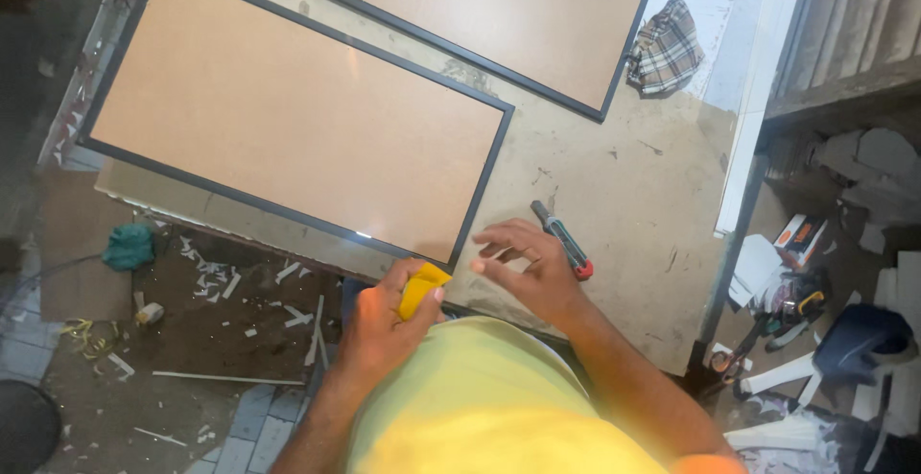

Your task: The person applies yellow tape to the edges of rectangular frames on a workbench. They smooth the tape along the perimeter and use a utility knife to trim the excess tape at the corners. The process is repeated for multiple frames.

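Fingers of my left hand point(384, 316) curl around a small yellow folded cloth point(422, 287), held at the near edge of the worn grey worktable point(624, 215). My right hand point(528, 263) hovers flat with fingers spread, holding nothing, just beside a slim grey utility knife with red tip point(564, 239). To the left I see a large brown board in a dark frame point(288, 114); a second framed board point(499, 13) lies farther off.

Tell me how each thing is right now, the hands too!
left hand: closed around a yellow piece
right hand: open, fingers spread, flat over the table
utility knife: lying on the table beside the right hand
near framed board: lying flat
far framed board: lying flat
checked cloth: crumpled
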